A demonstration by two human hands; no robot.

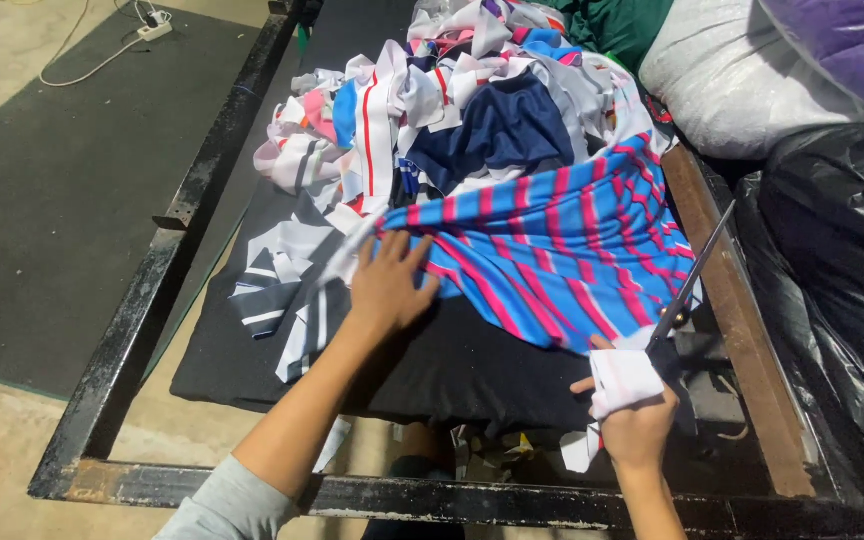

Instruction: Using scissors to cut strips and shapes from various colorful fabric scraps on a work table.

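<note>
My left hand (388,284) lies flat with fingers spread on the near left edge of a blue cloth with pink stripes (562,240), spread over a black mat (452,365). My right hand (635,415), with white cloth wrapped over the fingers, grips a pair of scissors (690,283) by the handles. The blades point up and away along the cloth's right edge. I cannot tell whether the blades are apart.
A heap of mixed cloth scraps (452,110) fills the far end of the black metal frame (142,330). Striped offcuts (277,290) lie left of my hand. White, purple and black bags (832,260) crowd the right side. A dark floor mat (62,180) lies left.
</note>
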